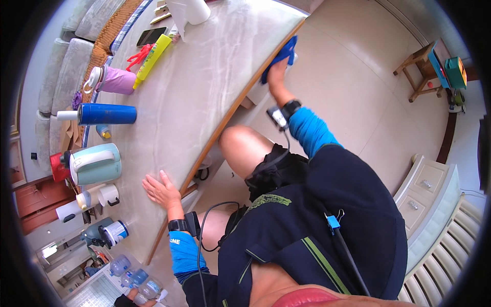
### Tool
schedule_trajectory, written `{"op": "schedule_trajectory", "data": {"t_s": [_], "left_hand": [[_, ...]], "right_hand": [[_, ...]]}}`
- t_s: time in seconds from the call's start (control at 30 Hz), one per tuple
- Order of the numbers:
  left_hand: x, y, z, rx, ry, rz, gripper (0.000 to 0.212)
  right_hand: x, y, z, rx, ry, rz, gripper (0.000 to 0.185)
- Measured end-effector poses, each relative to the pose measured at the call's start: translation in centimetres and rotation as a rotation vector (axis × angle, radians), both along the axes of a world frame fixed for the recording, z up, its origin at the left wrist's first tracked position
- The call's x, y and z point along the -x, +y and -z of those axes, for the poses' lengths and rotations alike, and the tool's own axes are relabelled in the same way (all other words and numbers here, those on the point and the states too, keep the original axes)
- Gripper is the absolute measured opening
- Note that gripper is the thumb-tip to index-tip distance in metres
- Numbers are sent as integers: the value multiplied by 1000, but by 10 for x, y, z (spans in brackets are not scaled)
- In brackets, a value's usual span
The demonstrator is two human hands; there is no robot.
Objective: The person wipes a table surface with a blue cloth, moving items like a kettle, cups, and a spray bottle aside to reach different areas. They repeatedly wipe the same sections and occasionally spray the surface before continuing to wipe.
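My left hand (163,190) rests palm down on the pale marble-patterned table (184,76), near its wooden edge, fingers a little apart and nothing in it. At the far end of that edge my right hand (278,73) is on a crumpled blue cloth (285,51), which hangs over the wooden trim. The right fingers are partly hidden by the cloth. A light-blue electric kettle (96,164), a blue tumbler (107,114) and a pink bottle (119,80) stand along the opposite side. Nearby are a yellow-green tube (153,61) and a red toy figure (140,56).
A smartphone (151,37) and a paper roll (197,11) lie beyond the tube. White mugs (109,195) and a labelled tub (116,233) are beside the kettle. Large water bottles (150,288) and part of another person (132,297) show lower left. A wooden stool (422,71) stands at right.
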State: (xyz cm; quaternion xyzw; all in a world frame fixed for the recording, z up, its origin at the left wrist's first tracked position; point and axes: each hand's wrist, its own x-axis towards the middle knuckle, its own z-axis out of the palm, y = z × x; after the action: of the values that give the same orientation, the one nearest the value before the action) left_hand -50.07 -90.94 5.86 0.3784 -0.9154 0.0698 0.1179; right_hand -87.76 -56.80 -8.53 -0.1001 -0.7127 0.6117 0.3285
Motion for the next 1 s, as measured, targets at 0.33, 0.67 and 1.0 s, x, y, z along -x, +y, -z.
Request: {"op": "schedule_trajectory", "data": {"t_s": [0.33, 0.67, 1.0], "left_hand": [[-2, -3, -2, -23, -27, -17, 71], [-5, -2, 0, -16, -37, -14, 69], [-4, 3, -4, -35, -30, -16, 70]], "right_hand": [[-87, -45, -27, 79, -92, -111, 66], [83, 99, 25, 768, -340, -367, 80], [28, 67, 108, 1078, -631, -369, 84]]}}
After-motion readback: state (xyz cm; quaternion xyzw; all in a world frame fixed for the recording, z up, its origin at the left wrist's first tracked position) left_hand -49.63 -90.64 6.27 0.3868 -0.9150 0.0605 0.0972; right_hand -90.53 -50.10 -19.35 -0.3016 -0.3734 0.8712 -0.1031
